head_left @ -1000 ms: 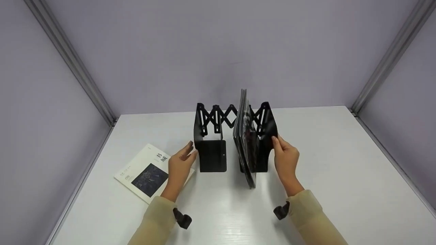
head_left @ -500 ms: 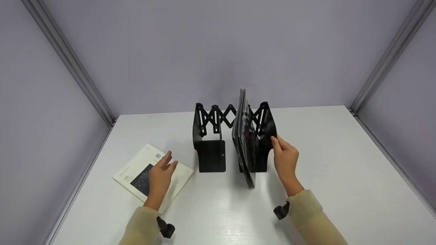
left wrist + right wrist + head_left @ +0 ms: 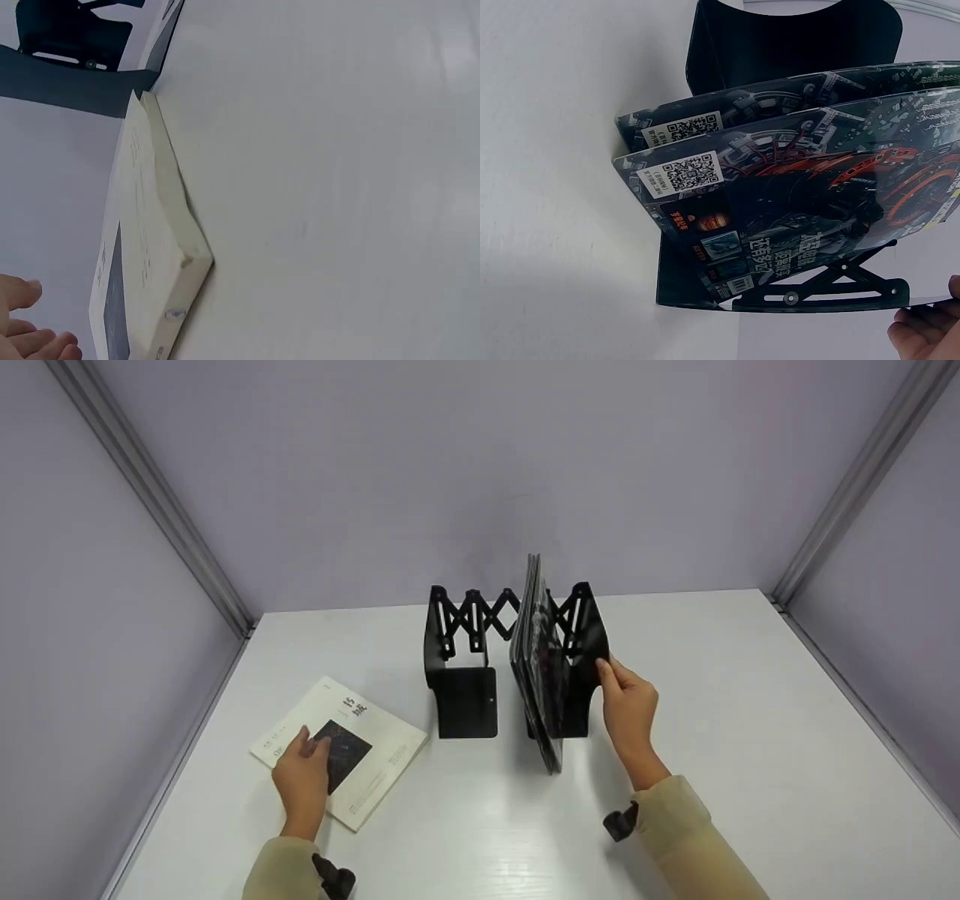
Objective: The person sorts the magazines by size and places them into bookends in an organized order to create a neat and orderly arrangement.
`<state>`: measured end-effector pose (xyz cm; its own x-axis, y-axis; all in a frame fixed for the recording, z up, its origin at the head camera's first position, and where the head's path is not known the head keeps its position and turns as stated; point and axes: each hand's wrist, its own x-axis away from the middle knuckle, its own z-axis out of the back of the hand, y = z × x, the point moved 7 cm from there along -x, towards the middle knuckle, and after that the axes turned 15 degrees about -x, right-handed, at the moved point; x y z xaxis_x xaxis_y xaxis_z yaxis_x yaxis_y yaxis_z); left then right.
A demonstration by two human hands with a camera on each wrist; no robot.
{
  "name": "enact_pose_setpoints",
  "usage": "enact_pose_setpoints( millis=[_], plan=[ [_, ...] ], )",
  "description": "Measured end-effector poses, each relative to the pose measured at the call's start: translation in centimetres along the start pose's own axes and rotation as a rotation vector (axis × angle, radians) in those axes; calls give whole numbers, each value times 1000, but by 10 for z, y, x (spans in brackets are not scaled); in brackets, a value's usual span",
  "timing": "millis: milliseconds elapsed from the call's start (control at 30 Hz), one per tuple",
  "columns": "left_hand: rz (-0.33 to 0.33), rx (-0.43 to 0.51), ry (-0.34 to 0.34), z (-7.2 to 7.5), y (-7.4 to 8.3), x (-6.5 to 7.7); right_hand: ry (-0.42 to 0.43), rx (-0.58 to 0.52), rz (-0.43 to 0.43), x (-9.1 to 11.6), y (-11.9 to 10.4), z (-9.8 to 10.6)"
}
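Note:
My left hand hovers over the left part of a cream paperback book with a dark square picture, fingers relaxed and holding nothing. In the left wrist view, the hand is beside the book, whose spine shows; contact cannot be made out. My right hand pinches the edge of the right end panel of a black expandable bookend. Several thin magazines stand upright, leaning slightly, inside the bookend near that panel. Dark covers with QR codes appear on the magazines in the right wrist view.
The white table carries the bookend near its back and the book at the left. A pale wall rises behind it, and side walls with metal corner posts enclose both sides.
My left hand has left the bookend's left panel and moved left and toward me, over the book. The right hand keeps its pinch; bookend and magazines stay put.

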<state>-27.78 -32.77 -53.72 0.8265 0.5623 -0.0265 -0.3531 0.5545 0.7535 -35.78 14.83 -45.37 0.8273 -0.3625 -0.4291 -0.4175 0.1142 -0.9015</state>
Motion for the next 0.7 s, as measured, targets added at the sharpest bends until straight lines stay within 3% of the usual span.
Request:
enact_pose_setpoints(
  millis=[200,400,700],
  plan=[
    [34,-30,38,12,-17,-3,-5,4,7,-1,0,0],
    [68,-99,48,14,-32,-1,-1,-19,1,0,0,1],
    [123,-156,19,13,-39,6,-15,-29,-13,0,-1,0]
  ],
)
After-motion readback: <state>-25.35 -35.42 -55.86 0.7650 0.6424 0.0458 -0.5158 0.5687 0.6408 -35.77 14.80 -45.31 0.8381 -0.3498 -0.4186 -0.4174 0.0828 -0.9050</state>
